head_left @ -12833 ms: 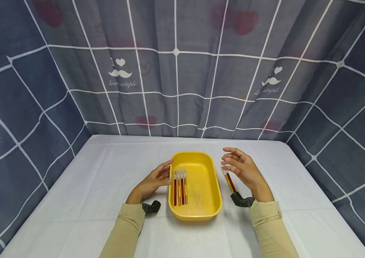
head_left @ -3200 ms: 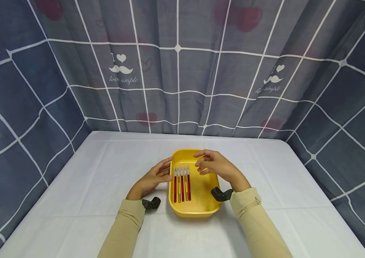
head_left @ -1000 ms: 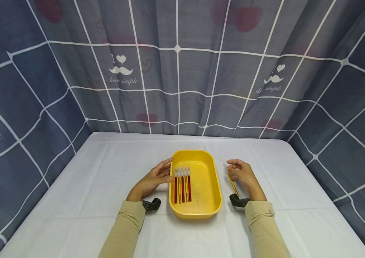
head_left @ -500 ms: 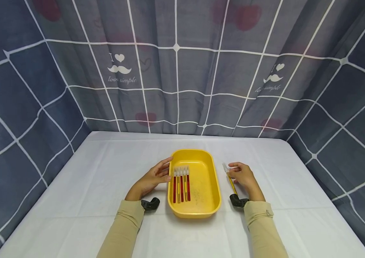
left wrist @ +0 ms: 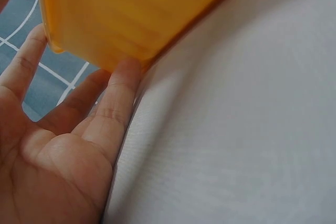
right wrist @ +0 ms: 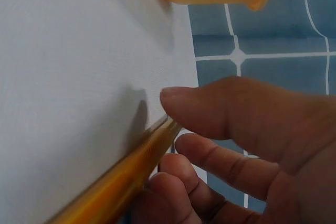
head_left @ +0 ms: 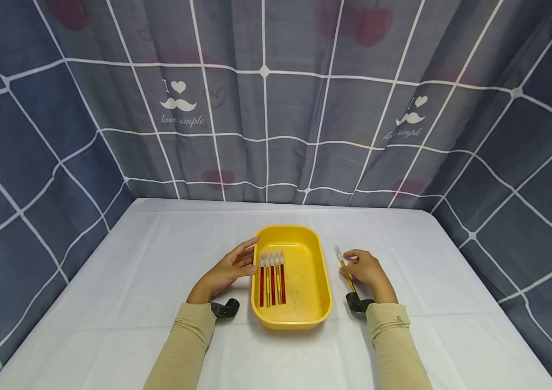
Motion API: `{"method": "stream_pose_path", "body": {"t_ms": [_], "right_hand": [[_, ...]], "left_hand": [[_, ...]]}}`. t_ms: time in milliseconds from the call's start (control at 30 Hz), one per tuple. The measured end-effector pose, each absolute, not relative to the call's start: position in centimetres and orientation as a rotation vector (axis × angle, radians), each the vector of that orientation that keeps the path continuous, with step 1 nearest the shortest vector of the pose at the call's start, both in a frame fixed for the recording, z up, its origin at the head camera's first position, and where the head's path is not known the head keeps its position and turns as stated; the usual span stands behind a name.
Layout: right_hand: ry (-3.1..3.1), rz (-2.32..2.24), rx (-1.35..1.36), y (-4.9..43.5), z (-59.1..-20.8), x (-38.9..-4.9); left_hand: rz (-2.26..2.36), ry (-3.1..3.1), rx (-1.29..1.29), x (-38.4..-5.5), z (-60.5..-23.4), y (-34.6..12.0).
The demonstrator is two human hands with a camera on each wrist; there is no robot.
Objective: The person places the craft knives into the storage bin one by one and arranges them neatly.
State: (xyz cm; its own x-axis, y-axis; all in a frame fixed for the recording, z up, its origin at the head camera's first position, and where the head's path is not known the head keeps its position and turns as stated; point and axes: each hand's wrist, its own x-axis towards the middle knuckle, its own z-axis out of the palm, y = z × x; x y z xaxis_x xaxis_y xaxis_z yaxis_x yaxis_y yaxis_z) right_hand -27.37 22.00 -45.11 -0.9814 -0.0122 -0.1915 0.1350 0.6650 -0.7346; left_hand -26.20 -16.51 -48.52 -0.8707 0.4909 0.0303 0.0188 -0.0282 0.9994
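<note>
A yellow plastic tray [head_left: 305,319] stands on the white-covered table. Along its left side lie several slim red and gold pen-like tools [head_left: 272,284] with clear whitish caps, side by side. My left hand [head_left: 227,272] rests against the tray's left wall, fingers spread; the left wrist view shows its fingertips at the outer wall. Right of the tray, my right hand [head_left: 364,268] pinches one gold pen-like tool [head_left: 349,279] near its capped end between thumb and fingers. The right wrist view shows the gold shaft [right wrist: 115,182] slanting away below the thumb.
A white cloth [head_left: 168,260] covers the table. Grey checked curtains [head_left: 236,119] rise along its back and both sides. A dark wrist camera [head_left: 357,303] juts from the right wrist, close to the gold tool's lower end.
Since the oldest frame, a fifth tool, red, has joined the row in the tray. My right hand went over the tray, then back right, and now pinches the gold tool. Left hand stays put.
</note>
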Motion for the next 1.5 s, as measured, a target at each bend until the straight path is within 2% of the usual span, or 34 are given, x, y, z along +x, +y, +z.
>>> {"method": "stream_pose_path", "body": {"t_ms": [467,1500], "right_hand": [[2.797,-1.079,0.061,21.6,-45.1,-27.4],[2.719,-1.454,-0.028,20.7,-43.1,-27.1]], "left_hand": [[1.968,1.918,0.539,-26.2,-48.6,-16.6],[1.963,1.916,0.514,-26.3,-48.5,-16.5]]}}
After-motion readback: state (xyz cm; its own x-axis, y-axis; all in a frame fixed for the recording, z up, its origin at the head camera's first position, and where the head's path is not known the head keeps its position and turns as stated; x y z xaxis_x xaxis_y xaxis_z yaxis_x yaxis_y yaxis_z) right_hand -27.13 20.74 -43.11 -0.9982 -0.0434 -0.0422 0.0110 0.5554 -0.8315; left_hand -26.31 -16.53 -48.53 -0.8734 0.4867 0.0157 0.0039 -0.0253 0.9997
